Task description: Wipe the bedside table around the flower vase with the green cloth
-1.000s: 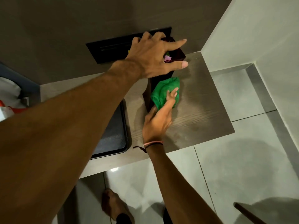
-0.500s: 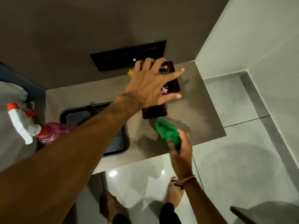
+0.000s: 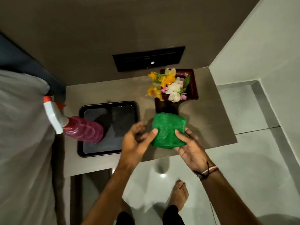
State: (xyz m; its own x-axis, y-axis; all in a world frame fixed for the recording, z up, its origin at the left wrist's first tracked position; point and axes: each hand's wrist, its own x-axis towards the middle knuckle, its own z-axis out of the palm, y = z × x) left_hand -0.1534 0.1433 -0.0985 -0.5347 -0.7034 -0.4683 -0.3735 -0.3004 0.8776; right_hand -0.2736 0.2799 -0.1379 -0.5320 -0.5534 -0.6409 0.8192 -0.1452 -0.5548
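The green cloth (image 3: pixel 168 129) is bunched into a pad and held above the front part of the grey wood-grain bedside table (image 3: pixel 209 120). My right hand (image 3: pixel 189 147) cups it from below and the right, thumb on top. My left hand (image 3: pixel 138 140) pinches its left edge with the thumb. Just behind the cloth stands the dark brown flower vase (image 3: pixel 190 90), square-mouthed, filled with yellow, white and pink flowers (image 3: pixel 168 87), at the table's back right. Neither hand touches the vase.
A black tray (image 3: pixel 90 143) lies on the table's left half, with a pink spray bottle (image 3: pixel 81 129) standing on it. A black wall panel (image 3: pixel 148 58) sits behind the vase. A bed with grey bedding (image 3: pixel 22 135) is at the left. Tiled floor and my bare feet are below.
My left hand let go of the vase and came down to the cloth. My right hand lifted the cloth from the table's front edge, and both hands now hold it.
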